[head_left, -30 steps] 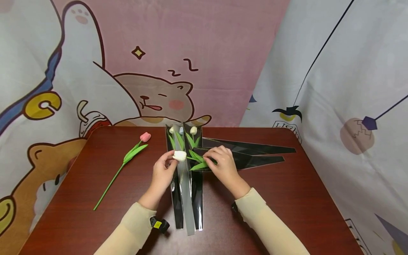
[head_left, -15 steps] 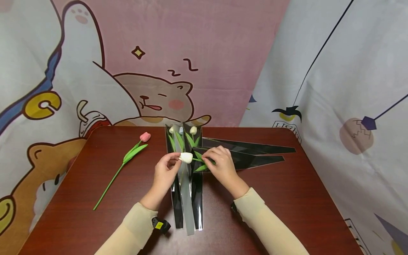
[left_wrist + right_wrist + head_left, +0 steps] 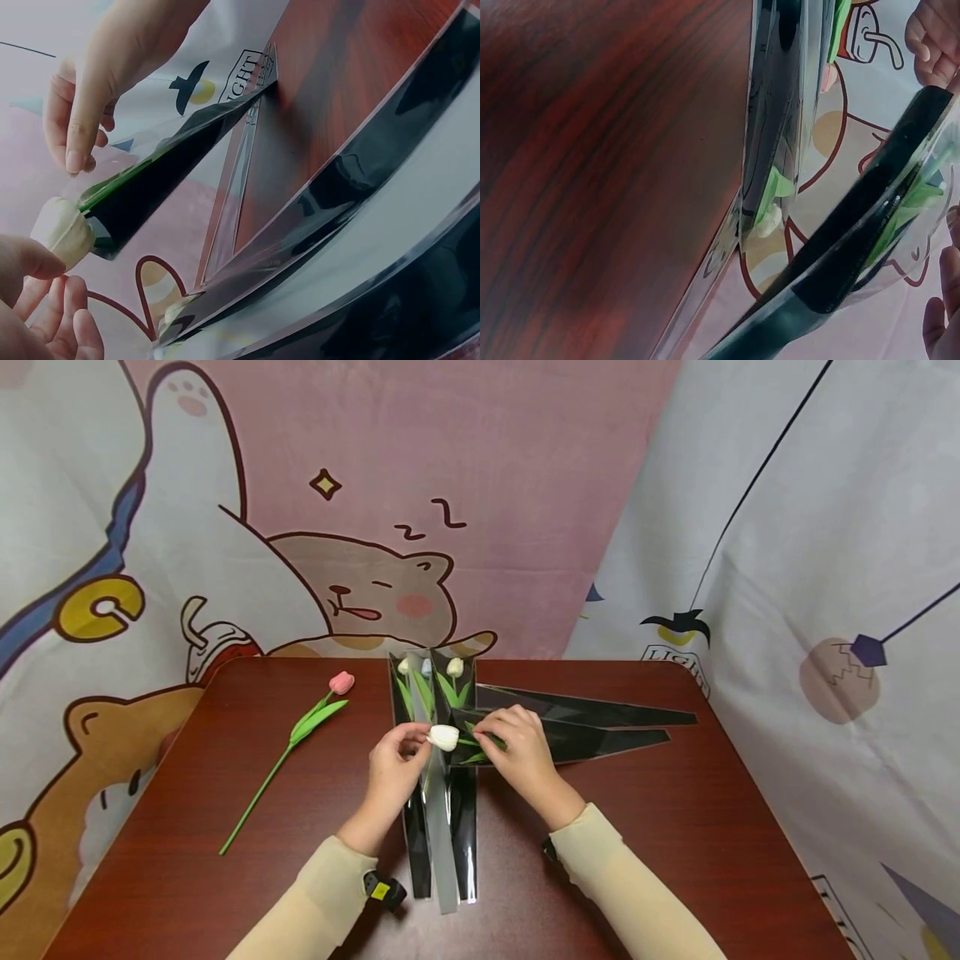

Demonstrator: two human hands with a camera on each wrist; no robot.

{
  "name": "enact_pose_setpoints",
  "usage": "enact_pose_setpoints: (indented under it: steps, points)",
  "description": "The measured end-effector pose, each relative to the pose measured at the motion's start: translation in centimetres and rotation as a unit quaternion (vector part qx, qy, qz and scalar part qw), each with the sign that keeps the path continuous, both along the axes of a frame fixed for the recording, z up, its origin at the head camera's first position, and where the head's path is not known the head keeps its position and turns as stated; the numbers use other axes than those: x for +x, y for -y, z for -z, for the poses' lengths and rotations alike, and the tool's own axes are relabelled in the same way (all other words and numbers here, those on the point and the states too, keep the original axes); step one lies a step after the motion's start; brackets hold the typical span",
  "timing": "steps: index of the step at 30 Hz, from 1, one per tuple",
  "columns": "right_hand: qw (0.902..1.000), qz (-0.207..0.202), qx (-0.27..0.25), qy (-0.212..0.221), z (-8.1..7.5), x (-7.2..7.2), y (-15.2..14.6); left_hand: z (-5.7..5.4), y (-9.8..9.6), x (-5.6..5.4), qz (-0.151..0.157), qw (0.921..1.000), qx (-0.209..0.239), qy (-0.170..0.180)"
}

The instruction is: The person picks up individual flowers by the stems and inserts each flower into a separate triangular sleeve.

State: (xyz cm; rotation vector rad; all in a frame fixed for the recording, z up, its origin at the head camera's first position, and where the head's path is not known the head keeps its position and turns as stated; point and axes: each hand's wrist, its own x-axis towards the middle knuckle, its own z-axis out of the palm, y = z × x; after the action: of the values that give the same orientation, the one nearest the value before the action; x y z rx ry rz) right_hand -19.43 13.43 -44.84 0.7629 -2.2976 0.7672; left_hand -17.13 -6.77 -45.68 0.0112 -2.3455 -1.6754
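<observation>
My left hand (image 3: 392, 768) pinches a white artificial tulip (image 3: 444, 737) at its bloom. The tulip's green leaves and stem lie inside a clear, black-backed flower sleeve (image 3: 592, 737), while the bloom sticks out of the mouth. At that mouth, my right hand (image 3: 521, 747) pinches the sleeve's edge between thumb and fingers. In the left wrist view the stem (image 3: 112, 191) runs down into the tapering sleeve. The right wrist view has the raised sleeve (image 3: 855, 232) slanting across, with green leaves visible through its clear side.
Sleeved tulips (image 3: 455, 668) lie lengthwise under the hands, their sleeves' narrow ends (image 3: 467, 852) toward me. Another black-backed sleeve (image 3: 637, 706) lies just behind the held one. A loose pink tulip (image 3: 342, 683) rests on the left of the wooden table (image 3: 187, 760). A printed cloth hangs behind.
My left hand has moved right with the white tulip, and its leaves have slid deeper into the sleeve. The right hand has stayed nearly in place at the sleeve's mouth.
</observation>
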Motion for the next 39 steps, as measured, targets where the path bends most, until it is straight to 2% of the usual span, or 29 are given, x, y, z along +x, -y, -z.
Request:
enact_pose_setpoints:
  steps: [16,20,24,32,39]
  points:
    - [1.0,-0.002,0.005,0.005,0.17,0.21,0.24,0.26,-0.34,0.15,0.002,1.0,-0.003,-0.006]
    - [1.0,0.0,0.006,0.001,0.3,0.22,0.23,0.38,-0.3,0.17,-0.002,1.0,-0.001,0.002]
    - [1.0,0.0,0.003,-0.004,0.35,0.15,0.18,0.48,-0.25,0.19,0.01,0.9999,0.004,0.01]
    - [0.9999,-0.007,0.005,-0.012,0.28,0.08,0.32,0.77,-0.53,0.11,0.027,0.9987,-0.042,0.007]
    - [1.0,-0.005,0.007,-0.002,0.38,0.15,0.33,0.71,-0.95,0.13,0.049,0.997,-0.06,0.009]
